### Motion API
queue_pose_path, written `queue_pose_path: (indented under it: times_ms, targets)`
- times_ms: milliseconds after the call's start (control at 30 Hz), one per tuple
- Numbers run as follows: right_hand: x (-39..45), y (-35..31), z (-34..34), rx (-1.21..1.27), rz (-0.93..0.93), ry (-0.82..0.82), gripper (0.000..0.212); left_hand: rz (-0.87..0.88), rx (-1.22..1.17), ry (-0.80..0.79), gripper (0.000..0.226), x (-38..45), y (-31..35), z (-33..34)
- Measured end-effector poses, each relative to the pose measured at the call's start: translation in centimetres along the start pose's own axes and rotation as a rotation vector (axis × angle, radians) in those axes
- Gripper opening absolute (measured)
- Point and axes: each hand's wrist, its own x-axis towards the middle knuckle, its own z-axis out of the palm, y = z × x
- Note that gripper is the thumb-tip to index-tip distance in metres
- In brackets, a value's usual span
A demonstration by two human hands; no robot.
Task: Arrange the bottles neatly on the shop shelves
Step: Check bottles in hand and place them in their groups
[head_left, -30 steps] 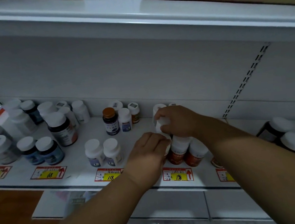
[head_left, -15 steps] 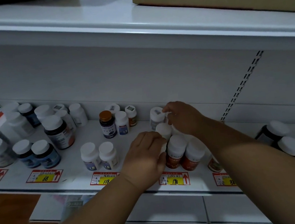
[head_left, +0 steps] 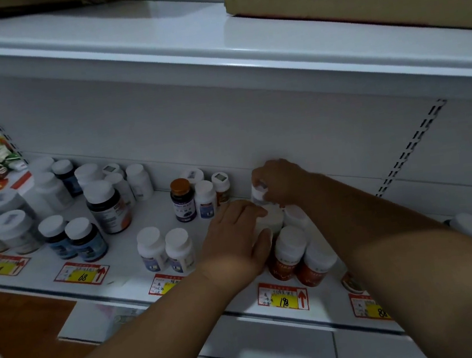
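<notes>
white cap bottle (head_left: pixel 269 219): left hand (head_left: pixel 236 238) holds it, to line it up.
back bottle (head_left: pixel 258 192): right hand (head_left: pixel 281 180) pinches its cap, keeping the row straight.

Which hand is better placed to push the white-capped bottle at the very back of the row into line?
Probably the right hand. Its fingers already curl over the cap of the back bottle by the shelf wall. The left hand sits nearer the front, holding another white-capped bottle.
</notes>
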Motion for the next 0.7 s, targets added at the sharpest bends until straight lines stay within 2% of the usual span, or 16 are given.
queue_pose_path:
  times_ms: [100,200,267,367,434,500,600,700]
  targets:
    - [0.6,0.2,0.1,0.012,-0.027,0.036,0.022,-0.037,0.004,-0.015,0.033,-0.3,-0.4,-0.3]
    - [1.0,0.3,0.4,-0.002,-0.034,0.002,0.036,-0.053,-0.008,0.003,0.031,-0.6,-0.7,-0.6]
    - [0.7,0.4,0.0,0.035,-0.035,0.056,0.029,-0.086,-0.009,0.017,0.034,-0.8,-0.8,-1.1]
    - [-0.8,0.3,-2.1,0.355,0.045,0.245,0.027,-0.166,-0.023,0.05,0.044,-0.3,-0.9,-1.9]
    - [-3.0,-0.5,-3.7,0.712,0.129,0.321,0.025,-0.226,-0.048,0.104,0.052,0.2,-0.3,-2.4]
    - [-5.8,-1.7,-4.8,1.039,0.137,0.363,0.018,-0.3,-0.092,0.168,0.065,0.5,0.7,-2.8]
    - [-9.7,-3.1,-5.0,1.235,0.139,0.409,0.01,-0.315,-0.131,0.166,0.081,0.6,2.7,-2.8]
    - [-12.7,-4.0,-5.0,1.306,0.176,0.461,0.016,-0.278,-0.163,0.14,0.083,0.4,4.5,-2.5]
